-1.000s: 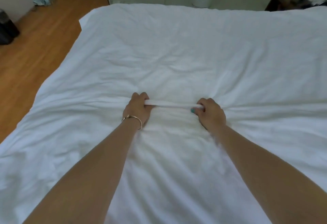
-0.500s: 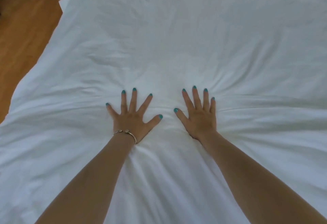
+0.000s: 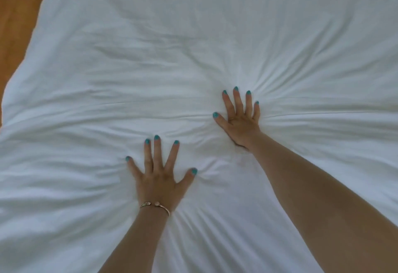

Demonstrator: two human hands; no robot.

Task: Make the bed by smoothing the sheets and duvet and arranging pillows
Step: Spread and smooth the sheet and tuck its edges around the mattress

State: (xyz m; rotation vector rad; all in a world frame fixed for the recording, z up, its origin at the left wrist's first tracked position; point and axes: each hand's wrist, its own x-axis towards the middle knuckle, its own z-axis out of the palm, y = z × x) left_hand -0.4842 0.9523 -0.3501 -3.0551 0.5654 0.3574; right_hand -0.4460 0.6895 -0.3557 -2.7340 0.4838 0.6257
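Nearest us, our left hand [image 3: 158, 179] lies flat on the white duvet [image 3: 193, 46], fingers spread wide, a bracelet [image 3: 155, 206] on its wrist. Farther out, our right hand [image 3: 240, 118] presses palm-down too, fingers straight and fanned, creases radiating from it. The duvet covers the whole bed; wooden floor [image 3: 19, 14] shows beyond its far left edge.

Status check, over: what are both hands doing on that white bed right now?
Left hand flat, fingers spread, pressing the duvet. Right hand likewise, farther up the bed. Creases fan out around both palms. Nothing in the way.
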